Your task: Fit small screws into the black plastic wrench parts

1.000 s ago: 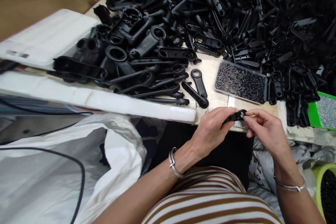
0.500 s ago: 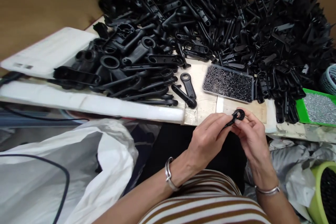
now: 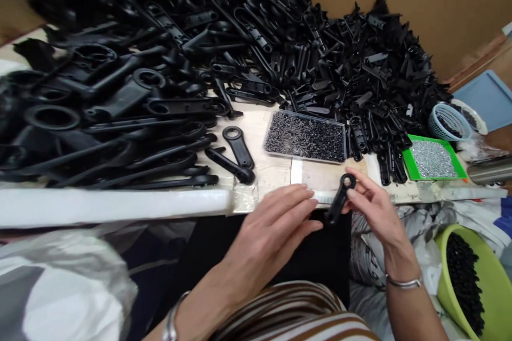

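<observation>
Grip and Layout

The right hand (image 3: pixel 375 210) pinches a black plastic lever (image 3: pixel 338 203) by its ring end, over the near edge of the pale wooden surface (image 3: pixel 276 176), apparently leaving the shank exposed. The left hand (image 3: pixel 268 232), thumb parted from extended fingers, hovers just beside the shank. A clear rectangular plastic box (image 3: pixel 304 157) of small dark pieces (image 3: pixel 310 136) stands beyond, presumably for short reach.
</observation>
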`<state>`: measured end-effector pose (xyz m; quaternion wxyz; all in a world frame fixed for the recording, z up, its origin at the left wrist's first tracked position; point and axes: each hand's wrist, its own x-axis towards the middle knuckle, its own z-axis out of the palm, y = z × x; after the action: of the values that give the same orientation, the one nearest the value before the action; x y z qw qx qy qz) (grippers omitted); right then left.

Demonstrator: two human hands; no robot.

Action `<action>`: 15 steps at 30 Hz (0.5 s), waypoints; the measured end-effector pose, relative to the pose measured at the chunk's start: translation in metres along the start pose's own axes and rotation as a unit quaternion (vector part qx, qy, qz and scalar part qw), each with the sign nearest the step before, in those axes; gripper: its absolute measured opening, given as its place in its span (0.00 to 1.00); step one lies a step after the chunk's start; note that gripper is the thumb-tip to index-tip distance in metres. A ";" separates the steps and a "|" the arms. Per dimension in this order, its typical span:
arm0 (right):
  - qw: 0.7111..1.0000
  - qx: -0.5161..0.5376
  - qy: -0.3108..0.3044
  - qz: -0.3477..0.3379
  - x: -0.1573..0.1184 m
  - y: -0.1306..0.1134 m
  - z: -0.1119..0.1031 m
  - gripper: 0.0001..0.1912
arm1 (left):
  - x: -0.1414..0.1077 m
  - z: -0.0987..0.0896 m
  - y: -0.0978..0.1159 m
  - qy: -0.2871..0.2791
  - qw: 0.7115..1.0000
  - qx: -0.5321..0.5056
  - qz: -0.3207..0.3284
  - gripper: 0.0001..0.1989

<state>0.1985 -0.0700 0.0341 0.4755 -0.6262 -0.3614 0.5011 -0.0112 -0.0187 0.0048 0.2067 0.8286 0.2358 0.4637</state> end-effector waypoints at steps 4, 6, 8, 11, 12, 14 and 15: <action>0.973 -0.198 0.088 -0.082 0.005 -0.015 -0.072 0.33 | 0.005 -0.033 -0.016 0.026 0.986 0.161 0.018 0.13; 0.933 -0.316 0.135 -0.111 0.014 -0.026 -0.109 0.31 | 0.007 -0.045 -0.027 0.019 0.973 0.229 0.017 0.10; 0.878 -0.429 0.169 -0.127 0.026 -0.036 -0.139 0.26 | 0.008 -0.051 -0.040 0.016 0.959 0.283 0.020 0.08; 0.799 -0.559 0.173 -0.138 0.048 -0.044 -0.163 0.24 | 0.005 -0.053 -0.057 0.020 0.940 0.339 0.019 0.11; 0.777 -0.590 0.168 -0.137 0.054 -0.043 -0.166 0.25 | 0.003 -0.052 -0.062 0.013 0.939 0.344 0.008 0.12; 0.744 -0.634 0.165 -0.132 0.064 -0.040 -0.165 0.25 | 0.000 -0.049 -0.070 -0.002 0.948 0.314 -0.040 0.11; 0.731 -0.648 0.172 -0.130 0.067 -0.037 -0.163 0.26 | -0.002 -0.048 -0.074 -0.002 0.955 0.287 -0.070 0.10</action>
<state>0.3732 -0.0348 0.0576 0.0691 -0.8045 -0.5887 -0.0376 -0.0683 0.0455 -0.0145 -0.0074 0.8354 0.4163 0.3589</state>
